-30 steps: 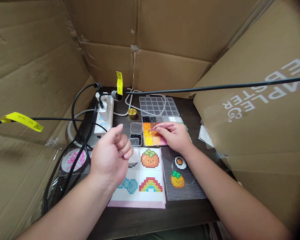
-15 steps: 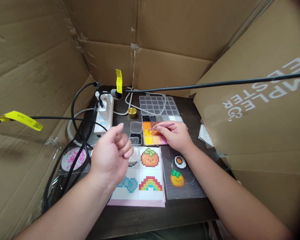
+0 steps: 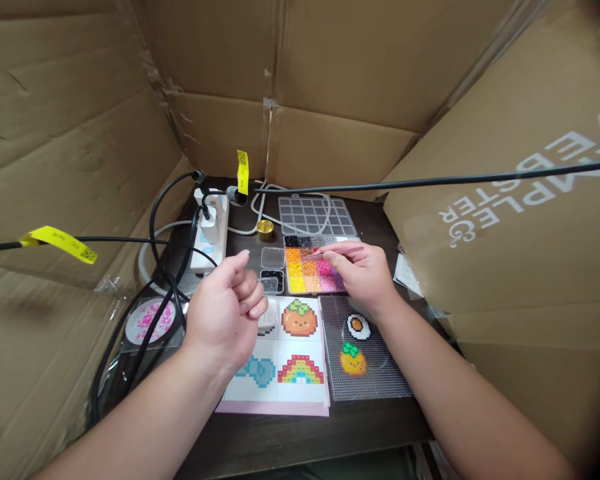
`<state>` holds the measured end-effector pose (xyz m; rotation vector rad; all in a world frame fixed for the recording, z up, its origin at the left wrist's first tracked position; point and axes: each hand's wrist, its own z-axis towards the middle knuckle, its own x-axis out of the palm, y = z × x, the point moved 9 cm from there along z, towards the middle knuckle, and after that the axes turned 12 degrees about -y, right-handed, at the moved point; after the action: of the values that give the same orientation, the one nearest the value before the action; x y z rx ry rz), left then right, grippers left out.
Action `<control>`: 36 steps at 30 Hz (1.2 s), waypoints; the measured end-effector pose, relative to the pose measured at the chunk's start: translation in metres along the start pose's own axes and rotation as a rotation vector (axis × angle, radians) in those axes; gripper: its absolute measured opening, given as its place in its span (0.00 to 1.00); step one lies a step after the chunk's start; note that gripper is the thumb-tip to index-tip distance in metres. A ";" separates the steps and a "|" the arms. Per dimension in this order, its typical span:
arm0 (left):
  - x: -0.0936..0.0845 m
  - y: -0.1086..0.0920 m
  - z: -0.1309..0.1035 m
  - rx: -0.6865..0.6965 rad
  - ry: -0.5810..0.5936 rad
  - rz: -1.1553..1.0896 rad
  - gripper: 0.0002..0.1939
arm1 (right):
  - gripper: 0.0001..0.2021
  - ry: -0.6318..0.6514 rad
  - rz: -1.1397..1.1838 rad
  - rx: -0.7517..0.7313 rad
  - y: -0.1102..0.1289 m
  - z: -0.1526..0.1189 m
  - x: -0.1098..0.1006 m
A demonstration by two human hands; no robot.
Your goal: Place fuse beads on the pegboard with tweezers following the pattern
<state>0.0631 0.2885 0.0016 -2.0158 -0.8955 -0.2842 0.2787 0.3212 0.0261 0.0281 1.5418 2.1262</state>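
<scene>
Pink tweezers (image 3: pixel 344 251) are pinched in my right hand (image 3: pixel 367 275), their tips over the brown and orange compartments of the bead box (image 3: pixel 296 268). My left hand (image 3: pixel 227 310), palm turned up and fingers curled, hovers above the pattern sheet (image 3: pixel 304 344); whether it holds anything is hidden. The sheet shows a persimmon, a rainbow and a blue bow, and my left hand covers part of it. Right of it lies a clear pegboard (image 3: pixel 337 387) bearing an egg bead figure (image 3: pixel 359 327) and an orange fruit bead figure (image 3: pixel 353 361).
Black cables (image 3: pixel 153 207) hang at the left near a white power strip (image 3: pixel 209 250) and a plate of pink beads (image 3: pixel 135 323). Behind the bead box are its gridded lid (image 3: pixel 316 215) and a gold tin (image 3: pixel 265 231). Cardboard walls (image 3: pixel 340 140) enclose the table.
My right hand and the tweezers have shifted right, their tips moving off the yellow-orange compartments. My left hand keeps its curled pose. The whole view has shifted slightly.
</scene>
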 end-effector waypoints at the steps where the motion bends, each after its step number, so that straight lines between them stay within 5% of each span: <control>1: 0.000 -0.001 0.000 0.005 0.003 -0.003 0.24 | 0.05 -0.014 0.005 -0.027 0.006 0.000 -0.004; 7: 0.000 -0.002 -0.001 0.006 0.001 -0.004 0.24 | 0.04 -0.090 0.143 -0.126 0.047 -0.007 -0.039; 12: 0.002 -0.003 0.000 0.011 0.018 0.004 0.24 | 0.05 -0.187 0.230 -0.231 0.073 -0.042 -0.090; 22: 0.003 -0.003 -0.004 0.058 0.015 0.100 0.24 | 0.11 -0.082 -0.003 -0.046 0.009 -0.136 -0.122; 36: 0.002 -0.004 -0.005 0.089 0.026 0.111 0.26 | 0.08 -0.074 -0.087 -0.013 -0.010 -0.146 -0.117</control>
<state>0.0626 0.2873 0.0082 -1.9670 -0.7646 -0.2047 0.3398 0.1462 -0.0031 0.0337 1.4603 2.0448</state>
